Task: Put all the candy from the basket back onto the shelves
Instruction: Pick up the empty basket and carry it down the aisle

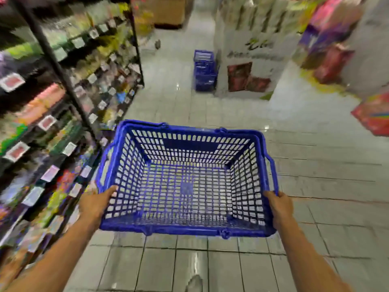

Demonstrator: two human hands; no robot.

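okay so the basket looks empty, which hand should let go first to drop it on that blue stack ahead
Judging from this view, the left hand. The stack of baskets stands ahead toward the right, so the right hand, gripping the basket rim nearer it, could carry.

A stack of blue crates (204,70) stands far down the tiled floor (189,268). Just right of it rises a white display stand (252,60). Pink boxes (334,62) sit far right.

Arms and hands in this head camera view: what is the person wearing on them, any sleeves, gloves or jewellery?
Nothing that shows. Both forearms are bare up to the picture's lower edge, with no sleeve in view. The left hand and right hand have no gloves, and no watch, bracelet or ring is visible.
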